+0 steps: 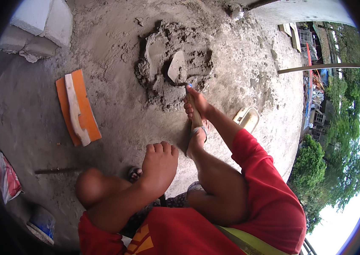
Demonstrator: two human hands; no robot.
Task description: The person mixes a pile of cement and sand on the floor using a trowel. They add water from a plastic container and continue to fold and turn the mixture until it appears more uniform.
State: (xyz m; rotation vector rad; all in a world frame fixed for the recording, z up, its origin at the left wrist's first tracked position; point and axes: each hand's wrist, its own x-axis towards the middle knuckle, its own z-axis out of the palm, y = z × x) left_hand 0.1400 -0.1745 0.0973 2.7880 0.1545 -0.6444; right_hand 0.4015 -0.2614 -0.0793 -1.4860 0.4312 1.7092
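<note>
My right hand (196, 103) grips the wooden handle of a pointed masonry trowel (177, 67). The blade rests on a rough heap of wet mortar (164, 54) spread on the concrete floor. Its face is smeared with grey mix, and the thumb lies along the handle near a blue band at the ferrule. My left hand (161, 165) is curled into a loose fist above the floor between my knees. I see nothing held in it, though the palm side is hidden. To the left lies an orange plastering float (86, 105) with a long wooden handle (73, 105) facing up.
Pale concrete blocks (40, 19) stand at the upper left. A cream plastic container (247, 118) lies right of my foot. A red and white sack (8, 178) sits at the left rim. The floor's right edge borders stacked materials and trees (342, 159).
</note>
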